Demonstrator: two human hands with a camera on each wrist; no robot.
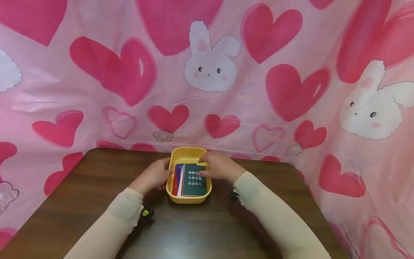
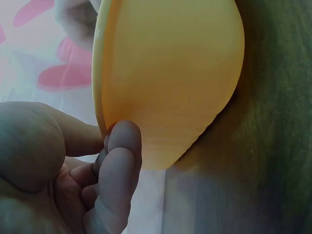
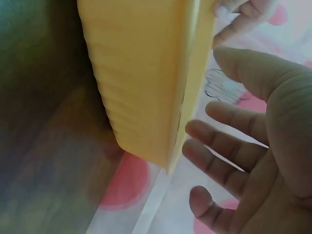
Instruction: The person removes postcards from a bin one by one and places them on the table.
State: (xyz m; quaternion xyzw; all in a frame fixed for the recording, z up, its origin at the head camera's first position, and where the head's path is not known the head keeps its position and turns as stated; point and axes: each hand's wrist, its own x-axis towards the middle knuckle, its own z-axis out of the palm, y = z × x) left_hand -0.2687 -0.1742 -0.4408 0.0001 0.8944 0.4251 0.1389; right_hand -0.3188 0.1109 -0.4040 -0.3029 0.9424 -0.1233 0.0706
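A yellow plastic basin with rounded corners sits on the table. Inside it lie a dark green booklet with white printed characters, a red booklet and a blue one, partly overlapping. My left hand pinches the basin's left rim, thumb on the inner side and curled fingers outside, as the left wrist view confirms. Over the right rim reaches my right hand, its fingers spread above the booklets. In the right wrist view, those fingers look loosely extended, with nothing between them.
The brown wooden table ends just behind the basin. A pink cloth with hearts and rabbits hangs along the back and the sides. Each sleeve carries a small dark device at the wrist.
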